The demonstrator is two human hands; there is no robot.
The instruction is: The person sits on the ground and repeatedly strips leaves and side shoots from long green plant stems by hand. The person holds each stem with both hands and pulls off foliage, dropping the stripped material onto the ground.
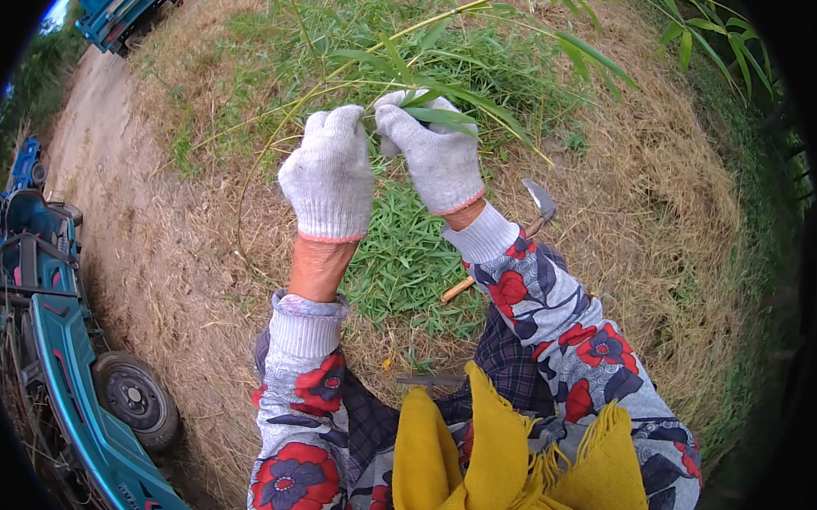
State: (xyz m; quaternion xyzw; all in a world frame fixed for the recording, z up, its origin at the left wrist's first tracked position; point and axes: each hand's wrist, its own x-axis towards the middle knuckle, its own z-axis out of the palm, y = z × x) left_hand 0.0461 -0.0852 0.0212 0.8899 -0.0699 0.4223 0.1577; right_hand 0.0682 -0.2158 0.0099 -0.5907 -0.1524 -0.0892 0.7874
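Both hands wear whitish knitted gloves with red-edged cuffs. My left hand (330,173) is closed around a thin side twig of a leafy bamboo branch (408,33); the fingertips are turned away from view. Close by on the right, my right hand (433,150) pinches the same branch's leafy twigs, and long green leaves lie across its knuckles. The branch's yellowish stem arches from lower left up past the top edge. Below the hands lies a pile of plucked bamboo leaves (408,255). A sickle (539,198) rests on the ground, its wooden handle partly behind my right forearm.
Cut leafy bamboo branches (485,67) lie ahead on dry grass (629,217). A teal cargo tricycle (81,391) stands at left beside a dirt track (89,132). Another blue vehicle (125,7) is farther up. A yellow fringed scarf (434,454) hangs before me.
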